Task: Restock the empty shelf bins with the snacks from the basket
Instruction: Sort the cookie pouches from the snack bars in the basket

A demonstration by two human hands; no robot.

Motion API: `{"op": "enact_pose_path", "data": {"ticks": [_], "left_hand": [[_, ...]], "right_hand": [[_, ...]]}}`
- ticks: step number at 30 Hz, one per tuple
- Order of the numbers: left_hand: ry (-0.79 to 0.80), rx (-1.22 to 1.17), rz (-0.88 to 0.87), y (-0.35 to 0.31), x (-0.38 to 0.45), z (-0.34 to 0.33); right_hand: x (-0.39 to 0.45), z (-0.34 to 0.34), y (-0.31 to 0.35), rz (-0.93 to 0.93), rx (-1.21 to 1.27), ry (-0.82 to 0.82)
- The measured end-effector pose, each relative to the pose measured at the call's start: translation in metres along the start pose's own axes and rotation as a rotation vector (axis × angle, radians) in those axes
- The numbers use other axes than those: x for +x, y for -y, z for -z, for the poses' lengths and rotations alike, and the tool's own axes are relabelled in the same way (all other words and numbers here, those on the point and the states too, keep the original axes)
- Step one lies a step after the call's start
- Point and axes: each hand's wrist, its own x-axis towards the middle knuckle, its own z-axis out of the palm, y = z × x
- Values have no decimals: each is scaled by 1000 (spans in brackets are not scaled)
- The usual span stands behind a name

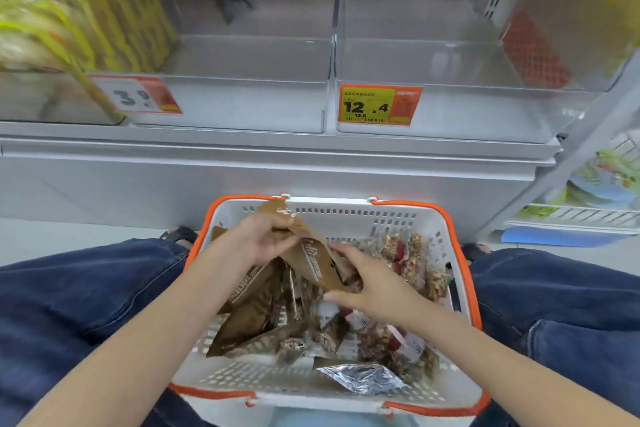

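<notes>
A person crouches or sits before a low store shelf, knees in blue jeans spread to either side of a white shopping basket with orange handles, set on the floor between them so both hands reach in easily. The left hand pinches the top of a brown paper snack packet, lifting it clear of the heap, fingers curled round its edge. The right hand reaches into the pile beside it, thumb and fingers spread and part-curled near the packet's lower end; whether it actually grasps anything cannot be told. More brown packets, clear bags of nut bars and a silver foil pouch lie loose in the basket. Straight ahead, two clear plastic shelf bins stand side by side, apparently bare: the left bin and the right bin, which carries an orange-and-yellow price tag (reading 12.4). Yellow-green packages, blurred, fill the bin further left.
</notes>
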Motion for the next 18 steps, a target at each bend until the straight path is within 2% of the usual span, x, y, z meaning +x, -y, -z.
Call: {"op": "enact_pose_path", "data": {"ticks": [3, 6, 8, 10, 14, 16, 18], "left_hand": [[64, -167, 58, -3, -17, 2], [117, -206, 39, -2, -27, 5], [139, -114, -14, 1, -29, 10], [106, 189, -108, 6, -25, 19], [-23, 1104, -287, 33, -15, 50], [0, 1334, -302, 49, -3, 64], [-32, 1408, -300, 64, 12, 70]], "right_hand": [[6, 2, 8, 42, -36, -355], [12, 13, 11, 59, -131, -453], [16, 26, 10, 60, -194, -504], [18, 41, 7, 46, -257, -564], [18, 68, -7, -58, -358, -617], [17, 73, -11, -126, -403, -647], [15, 76, -13, -176, -425, -669]]}}
